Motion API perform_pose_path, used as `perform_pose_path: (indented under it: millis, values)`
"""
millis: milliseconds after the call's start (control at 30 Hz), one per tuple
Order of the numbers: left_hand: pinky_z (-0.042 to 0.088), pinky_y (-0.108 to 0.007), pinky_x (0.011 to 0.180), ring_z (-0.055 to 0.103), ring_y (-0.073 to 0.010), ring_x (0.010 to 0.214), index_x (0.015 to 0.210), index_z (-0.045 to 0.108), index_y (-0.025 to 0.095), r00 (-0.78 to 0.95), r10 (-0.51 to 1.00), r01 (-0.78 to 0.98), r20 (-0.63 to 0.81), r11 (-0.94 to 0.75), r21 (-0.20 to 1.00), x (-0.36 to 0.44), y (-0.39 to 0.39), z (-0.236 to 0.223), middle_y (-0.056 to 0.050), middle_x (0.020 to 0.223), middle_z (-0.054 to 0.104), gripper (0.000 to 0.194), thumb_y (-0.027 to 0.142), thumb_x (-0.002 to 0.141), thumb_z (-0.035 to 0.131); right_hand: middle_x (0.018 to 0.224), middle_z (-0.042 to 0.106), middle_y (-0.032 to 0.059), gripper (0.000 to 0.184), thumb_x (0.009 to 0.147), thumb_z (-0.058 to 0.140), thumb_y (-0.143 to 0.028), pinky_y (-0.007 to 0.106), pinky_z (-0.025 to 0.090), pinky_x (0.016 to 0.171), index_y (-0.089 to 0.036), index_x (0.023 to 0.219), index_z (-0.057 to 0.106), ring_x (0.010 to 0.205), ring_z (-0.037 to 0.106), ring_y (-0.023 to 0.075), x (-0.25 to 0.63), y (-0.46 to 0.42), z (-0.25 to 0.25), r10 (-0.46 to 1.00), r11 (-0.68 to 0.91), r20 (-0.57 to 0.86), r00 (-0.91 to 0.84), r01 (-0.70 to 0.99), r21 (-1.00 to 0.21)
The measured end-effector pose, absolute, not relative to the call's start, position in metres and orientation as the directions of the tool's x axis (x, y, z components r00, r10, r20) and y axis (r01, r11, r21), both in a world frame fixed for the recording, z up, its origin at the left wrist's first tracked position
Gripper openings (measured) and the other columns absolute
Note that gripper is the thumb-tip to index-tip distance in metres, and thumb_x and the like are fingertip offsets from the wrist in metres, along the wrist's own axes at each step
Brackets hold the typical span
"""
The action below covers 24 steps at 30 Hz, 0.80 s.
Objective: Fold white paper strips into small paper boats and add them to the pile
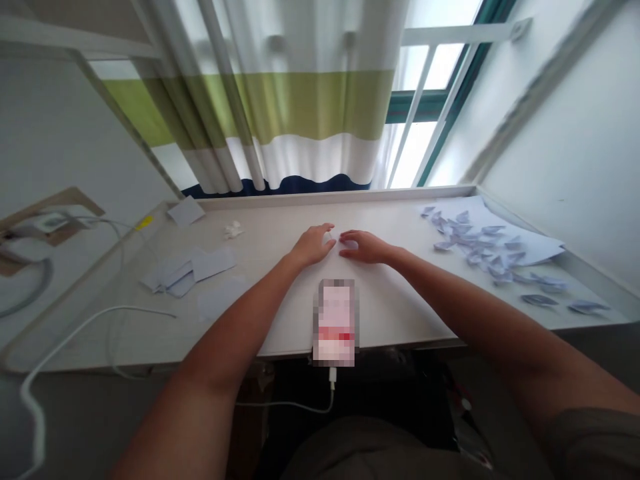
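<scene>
My left hand (314,245) rests over the middle of the white desk, its thumb and fingers apart in a curve. Facing it a short way off, my right hand (369,247) has its thumb and fingers parted too. A small pale patch that looks like white paper (336,237) shows in the gap between the fingertips; against the white desktop its shape and any contact with the fingers are hard to make out. Nearer to me than both hands, a phone (336,323) with a blurred screen stands at the desk's front edge, a white cable plugged into its lower end.
Many folded paper pieces (493,253) lie on and around a white sheet (533,240) at the right. Left are loose paper slips (215,263), a crumpled bit (233,230) and a square paper (187,211). A white cable (100,313) crosses the left side. Curtains (310,100) hang behind.
</scene>
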<state>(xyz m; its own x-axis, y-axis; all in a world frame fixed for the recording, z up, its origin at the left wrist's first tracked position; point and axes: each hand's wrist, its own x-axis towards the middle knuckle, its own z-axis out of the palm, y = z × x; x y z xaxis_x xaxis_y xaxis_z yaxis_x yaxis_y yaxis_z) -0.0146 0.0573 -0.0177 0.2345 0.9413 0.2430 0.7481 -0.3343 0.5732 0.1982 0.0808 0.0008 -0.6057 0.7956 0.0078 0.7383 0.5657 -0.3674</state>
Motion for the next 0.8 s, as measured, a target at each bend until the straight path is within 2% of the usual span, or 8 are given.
perform_pose_path:
  millis: [67,133,267,367,500,600,700,800]
  values:
    - [0.036,-0.050,0.132,0.054,-0.0341,0.152,0.141,0.068,0.019,0.279,0.930,0.747,0.238,-0.366,0.555,-0.007,0.065,-0.027,-0.013,0.153,0.069,0.048,0.028,0.093,0.071,0.152,0.070,0.0135,0.035,0.102,0.074,-0.032,0.040,0.045,0.123,-0.019,0.135,0.078,0.143,0.065,0.0291,0.205,0.084,-0.010,0.781,0.588,0.056,-0.622,0.702,-0.401]
    - [0.033,-0.052,0.134,0.050,-0.0334,0.156,0.141,0.070,0.020,0.316,0.916,0.753,0.248,-0.401,0.521,-0.007,0.068,-0.035,-0.012,0.154,0.069,0.044,0.030,0.098,0.065,0.142,0.077,0.0134,0.027,0.102,0.074,-0.029,0.040,0.048,0.119,-0.019,0.126,0.082,0.134,0.070,0.0281,0.206,0.088,-0.019,0.756,0.625,0.167,-0.633,0.624,-0.468]
    - [0.038,-0.050,0.130,0.058,-0.0323,0.148,0.123,0.077,0.020,0.399,0.866,0.715,0.302,-0.500,0.489,-0.016,0.069,-0.039,-0.013,0.140,0.076,0.029,0.030,0.101,0.061,0.120,0.083,0.0138,0.022,0.105,0.067,-0.027,0.039,0.053,0.108,-0.017,0.116,0.083,0.116,0.074,0.0264,0.207,0.093,-0.029,0.749,0.641,0.274,-0.603,0.557,-0.528]
    - [0.046,-0.048,0.120,0.069,-0.0311,0.130,0.104,0.077,0.022,0.360,0.850,0.679,0.384,-0.522,0.516,-0.019,0.066,-0.033,-0.013,0.122,0.081,0.021,0.030,0.102,0.058,0.115,0.082,0.0127,0.020,0.104,0.066,-0.025,0.040,0.053,0.104,-0.017,0.117,0.080,0.111,0.074,0.0263,0.211,0.093,-0.030,0.743,0.649,0.321,-0.587,0.515,-0.560]
    - [0.055,-0.036,0.084,0.069,-0.0226,0.081,0.089,0.066,0.022,0.084,0.924,0.601,0.372,-0.345,0.721,-0.014,0.058,-0.023,-0.005,0.084,0.075,0.028,0.043,0.103,0.054,0.123,0.079,0.0111,0.045,0.093,0.079,-0.030,0.041,0.055,0.106,-0.019,0.135,0.068,0.112,0.074,0.0256,0.214,0.093,-0.029,0.821,0.543,0.378,-0.429,0.379,-0.749]
    - [0.045,-0.029,0.062,0.057,-0.0168,0.063,0.079,0.058,0.023,0.064,0.963,0.393,0.261,-0.265,0.881,-0.008,0.055,-0.023,0.000,0.069,0.064,0.033,0.051,0.097,0.061,0.103,0.079,0.0076,0.036,0.091,0.080,-0.043,0.039,0.062,0.093,-0.018,0.114,0.069,0.096,0.076,0.0230,0.214,0.094,-0.032,0.885,0.366,0.287,-0.368,0.166,-0.916]
    - [0.044,-0.028,0.060,0.057,-0.0156,0.064,0.076,0.055,0.023,0.087,0.968,0.245,0.234,-0.248,0.937,-0.003,0.053,-0.025,0.001,0.068,0.063,0.038,0.055,0.091,0.067,0.088,0.077,0.0057,0.048,0.085,0.083,-0.063,0.037,0.065,0.081,-0.018,0.092,0.068,0.082,0.075,0.0214,0.212,0.092,-0.031,0.889,0.237,0.222,-0.400,-0.010,-0.971]
    - [0.053,-0.030,0.074,0.068,-0.0181,0.076,0.091,0.062,0.021,0.100,0.964,0.147,0.247,-0.259,0.955,0.000,0.052,-0.026,-0.002,0.079,0.074,0.032,0.052,0.090,0.071,0.087,0.078,0.0058,0.058,0.076,0.090,-0.070,0.037,0.069,0.076,-0.017,0.091,0.070,0.078,0.076,0.0209,0.211,0.086,-0.026,0.897,0.194,0.228,-0.380,-0.124,-0.973]
